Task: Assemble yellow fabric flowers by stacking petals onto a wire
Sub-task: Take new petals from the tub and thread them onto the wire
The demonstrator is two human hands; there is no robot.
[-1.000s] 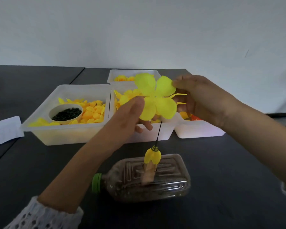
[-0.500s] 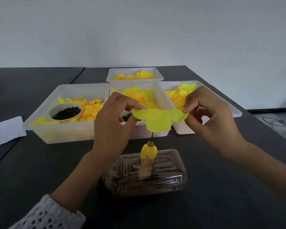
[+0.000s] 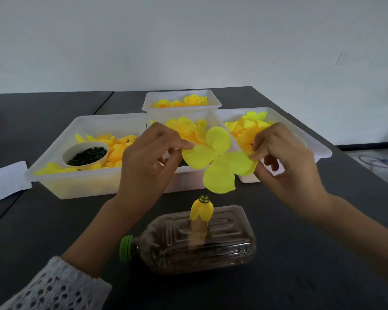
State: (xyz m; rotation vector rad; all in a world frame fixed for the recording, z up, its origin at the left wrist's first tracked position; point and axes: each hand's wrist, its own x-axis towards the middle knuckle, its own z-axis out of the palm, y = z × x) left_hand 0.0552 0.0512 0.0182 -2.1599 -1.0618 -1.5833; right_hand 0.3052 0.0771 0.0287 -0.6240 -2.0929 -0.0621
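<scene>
Nearest, the bottle (image 3: 188, 239) lies on its side on the worktop (image 3: 300, 253), seemingly a weighted stand: a peg rises from its upper face with a folded bud (image 3: 201, 211) on it, and the wire tip (image 3: 203, 196) shows just above the bud. Directly over the bottle, both hands hold the petal (image 3: 218, 162) spread flat. The left hand (image 3: 148, 163) pinches its left lobe between thumb and fingertips, and the right hand (image 3: 285, 159) pinches the right lobe, each grip narrowed to a pinch. Held taut like this, its centre can likely be lowered onto the wire. Beyond the bottle the trays (image 3: 87, 175) of yellow pieces crowd close behind the hands; room is open either side of the bottle.
</scene>
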